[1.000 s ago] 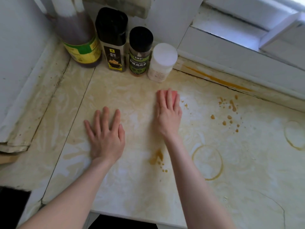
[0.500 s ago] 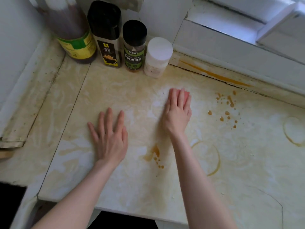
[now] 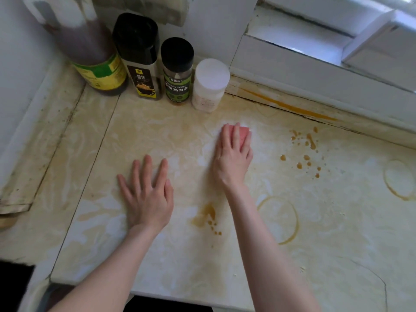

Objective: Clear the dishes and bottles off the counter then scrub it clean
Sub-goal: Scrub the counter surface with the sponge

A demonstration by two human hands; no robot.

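My right hand (image 3: 233, 158) presses flat on a pink sponge (image 3: 244, 135), which shows only beyond my fingertips, on the stained pale counter (image 3: 315, 233). My left hand (image 3: 147, 194) lies flat on the counter with fingers spread and nothing in it. Along the back stand a big brown jug with a green label (image 3: 90, 52), a black-capped sauce bottle (image 3: 140, 61), a spice jar with a green label (image 3: 177, 73) and a white-lidded jar (image 3: 209, 86).
Brown drips (image 3: 306, 152), a smear (image 3: 207, 217) and ring marks (image 3: 281, 219) spot the counter right of my hands. A white window ledge (image 3: 315, 70) runs along the back right. The counter's front edge (image 3: 180, 296) is below my forearms.
My right hand has slid the pink sponge to the right across the counter, and more of the sponge now shows. My left hand stays planted.
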